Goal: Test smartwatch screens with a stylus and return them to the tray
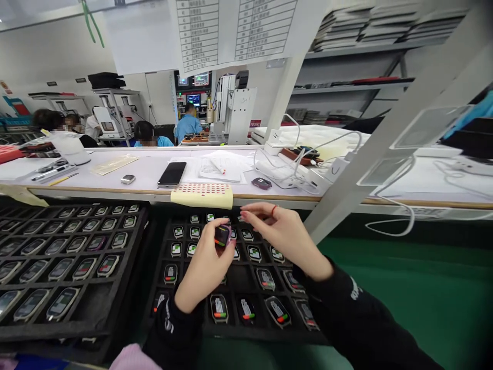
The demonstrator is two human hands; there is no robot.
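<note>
Watch, rounded-rectangular, purple-edged, dark-screened (pixel 221 236), clamped in left hand's (pixel 205 264) grip over black compartmented tray (pixel 239 279); right hand (pixel 285 236) at watch's three o'clock, fingertips close, cannot tell if pinching.

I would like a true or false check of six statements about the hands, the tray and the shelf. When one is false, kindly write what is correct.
1. The left hand holds a watch-like device. True.
2. The device's screen is entirely white. False: it is mostly dark, with a coloured strip low on it.
3. More devices sit in the black tray below the hands. True.
4. The black phone lies in that tray. False: it lies on the white shelf.
5. A red band circles a finger of the right hand. True.
6. The person's sleeves are plain white. False: they are black with white lettering.
</note>
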